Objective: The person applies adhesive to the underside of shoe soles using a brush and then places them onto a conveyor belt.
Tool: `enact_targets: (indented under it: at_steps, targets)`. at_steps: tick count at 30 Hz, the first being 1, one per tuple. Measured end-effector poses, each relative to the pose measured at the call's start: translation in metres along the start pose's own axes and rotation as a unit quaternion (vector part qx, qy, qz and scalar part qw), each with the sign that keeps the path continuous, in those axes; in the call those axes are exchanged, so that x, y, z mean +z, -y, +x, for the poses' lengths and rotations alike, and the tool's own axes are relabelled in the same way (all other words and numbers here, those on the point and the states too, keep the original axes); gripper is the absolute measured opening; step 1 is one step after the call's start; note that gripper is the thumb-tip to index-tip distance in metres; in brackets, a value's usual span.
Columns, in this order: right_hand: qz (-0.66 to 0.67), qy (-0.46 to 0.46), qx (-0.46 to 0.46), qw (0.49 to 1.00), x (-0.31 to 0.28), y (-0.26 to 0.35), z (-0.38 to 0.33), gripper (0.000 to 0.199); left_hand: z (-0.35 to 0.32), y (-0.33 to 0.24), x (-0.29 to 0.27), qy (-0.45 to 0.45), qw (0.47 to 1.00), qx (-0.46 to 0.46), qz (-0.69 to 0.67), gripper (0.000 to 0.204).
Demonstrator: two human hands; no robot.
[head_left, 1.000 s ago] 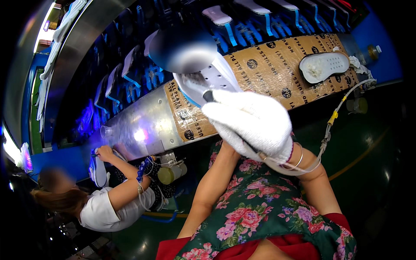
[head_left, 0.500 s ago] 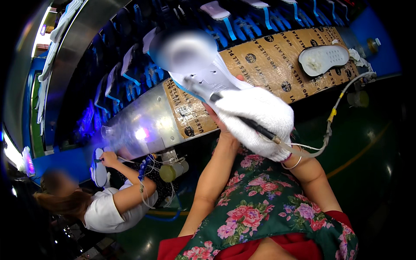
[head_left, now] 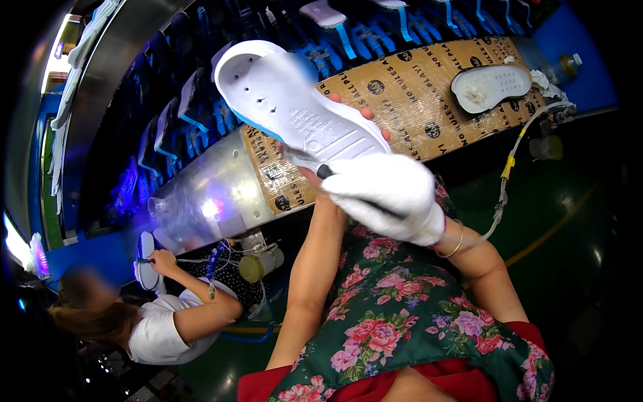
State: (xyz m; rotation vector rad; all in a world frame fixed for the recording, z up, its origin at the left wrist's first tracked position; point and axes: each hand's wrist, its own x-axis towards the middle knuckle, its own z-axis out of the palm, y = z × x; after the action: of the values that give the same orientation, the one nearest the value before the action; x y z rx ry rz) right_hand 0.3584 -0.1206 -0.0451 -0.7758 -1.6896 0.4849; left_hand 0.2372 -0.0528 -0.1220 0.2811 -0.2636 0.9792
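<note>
Head view: wide fisheye, left one of side-by-side pair worn on head; upright, unmirrored. Looks down and forward over floral apron [head_left: 395, 308] at hands [head_left: 395, 197], close to lens, near mid-frame. Forearms [head_left: 309, 281] enter from below. Surface [head_left: 238, 177] slants across just beyond, rising rightward. Co-worker [head_left: 171, 328] farther off, lower left. Edges bend toward dark rim.

Metal bench [head_left: 252, 198] | brown cardboard [head_left: 402, 100] (black print), white sole [head_left: 494, 88] on it | clear bottle [head_left: 175, 216], left
</note>
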Motion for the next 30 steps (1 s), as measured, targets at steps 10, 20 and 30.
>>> enact_targets:
  at_steps: [10,20,30]
  targets:
    - [0.081,0.038,0.060,0.994,-0.008,-0.003,-0.004,0.020,0.004,-0.012,0.008,-0.051,0.998,0.036,0.007,0.106]
    - [0.058,0.036,0.044,0.997,-0.017,-0.025,-0.009,0.021,0.005,-0.029,-0.005,0.009,0.999,-0.034,0.015,0.105]
    - [0.016,0.077,0.045,0.996,-0.018,-0.017,-0.020,0.022,0.024,-0.051,0.004,0.064,0.984,-0.146,0.075,0.114]
